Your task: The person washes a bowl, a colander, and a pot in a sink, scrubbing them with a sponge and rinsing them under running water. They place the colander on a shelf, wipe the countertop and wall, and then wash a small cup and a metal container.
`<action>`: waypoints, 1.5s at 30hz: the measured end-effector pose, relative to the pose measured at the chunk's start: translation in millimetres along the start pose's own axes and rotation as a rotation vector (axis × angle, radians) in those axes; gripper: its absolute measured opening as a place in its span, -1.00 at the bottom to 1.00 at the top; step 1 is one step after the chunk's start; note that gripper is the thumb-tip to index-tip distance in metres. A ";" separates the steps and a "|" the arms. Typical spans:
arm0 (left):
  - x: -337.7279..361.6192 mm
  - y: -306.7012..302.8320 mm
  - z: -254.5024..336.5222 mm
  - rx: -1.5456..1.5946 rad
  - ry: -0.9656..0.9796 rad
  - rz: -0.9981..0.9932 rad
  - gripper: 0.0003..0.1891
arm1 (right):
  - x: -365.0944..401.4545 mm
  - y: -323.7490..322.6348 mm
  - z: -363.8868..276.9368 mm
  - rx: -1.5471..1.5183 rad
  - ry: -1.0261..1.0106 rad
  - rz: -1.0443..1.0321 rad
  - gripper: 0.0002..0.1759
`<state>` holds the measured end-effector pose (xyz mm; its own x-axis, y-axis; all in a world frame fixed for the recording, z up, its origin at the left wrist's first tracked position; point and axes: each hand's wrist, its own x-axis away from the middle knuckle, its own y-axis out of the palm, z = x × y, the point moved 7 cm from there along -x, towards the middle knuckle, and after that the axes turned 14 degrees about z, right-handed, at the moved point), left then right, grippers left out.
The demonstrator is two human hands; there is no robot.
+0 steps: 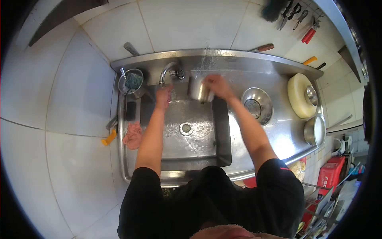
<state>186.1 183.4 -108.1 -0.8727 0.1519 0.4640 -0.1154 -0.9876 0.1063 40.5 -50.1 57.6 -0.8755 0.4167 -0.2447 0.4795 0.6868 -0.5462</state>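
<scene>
My right hand point(218, 85) is closed on the rim of a shiny cylindrical metal pot point(195, 88), blurred by motion. The pot is tilted over the back right part of the steel sink point(187, 147). My left hand point(164, 96) is just below the spout of the curved faucet point(171, 69), at the sink's back left; its fingers are smeared, so I cannot make out whether it holds anything. Water streaks wet the backsplash point(207, 59) behind the pot. The drain point(186, 128) shows in the wet sink floor.
A metal pot with a green scrubber point(133, 81) stands at the back left, above a pink cloth point(133, 136). On the right counter are a steel bowl point(257, 105), a thick pale round block point(299, 95) bearing a small bowl point(311, 95), and another metal pot point(315, 130). Scissors point(287, 16) hang above.
</scene>
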 end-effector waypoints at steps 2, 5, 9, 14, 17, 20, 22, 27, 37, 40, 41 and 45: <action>20.1 -4.3 24.5 -0.188 0.047 0.152 -0.78 | 47.8 71.4 47.7 -0.091 0.155 -0.113 -0.77; 26.2 -13.2 32.0 -0.246 0.089 0.106 -0.75 | 91.1 138.3 38.5 -0.055 0.085 -0.094 -0.69; 30.8 -28.8 38.3 -0.189 0.252 0.107 -0.77 | 82.9 183.5 22.6 -0.116 -0.077 0.019 -0.71; 26.6 -52.3 42.2 -0.159 0.374 0.244 -0.82 | 39.0 148.8 23.3 -0.177 -0.026 0.018 -0.76; 15.2 -35.0 16.6 -0.128 0.074 0.107 -0.83 | 21.4 85.8 17.2 -0.129 -0.066 0.062 -0.77; 1.9 -5.5 6.2 0.054 0.134 0.082 -0.78 | 19.2 56.3 14.3 0.067 -0.296 0.039 -0.76; 9.5 0.7 21.8 0.061 0.195 0.134 -0.73 | 26.5 67.0 15.9 0.083 -0.322 -0.021 -0.77; 64.2 -13.8 37.6 -0.312 0.039 0.188 -0.62 | 52.7 120.1 -12.3 0.043 -0.439 -0.036 -0.82; 26.7 -110.2 -48.1 -0.099 -0.280 0.202 -0.67 | -2.9 235.7 16.2 -0.883 0.584 -0.479 -0.85; 29.0 -117.6 -72.2 -0.087 -0.235 0.252 -0.61 | -16.4 279.1 22.3 -1.075 0.765 -0.329 -0.85; 32.0 -115.9 -77.9 -0.079 -0.224 0.279 -0.58 | -18.1 287.1 20.9 -1.016 0.748 -0.342 -0.84; 53.4 -98.5 -74.5 -0.118 -0.157 0.263 -0.44 | -25.3 278.7 -10.5 -0.431 0.604 -0.165 -0.82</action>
<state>115.6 285.8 -159.3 -0.7973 -0.1134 0.5928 0.0415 -0.9902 -0.1337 196.9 137.0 -80.1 -0.8126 0.4568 0.3620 0.4345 0.8887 -0.1463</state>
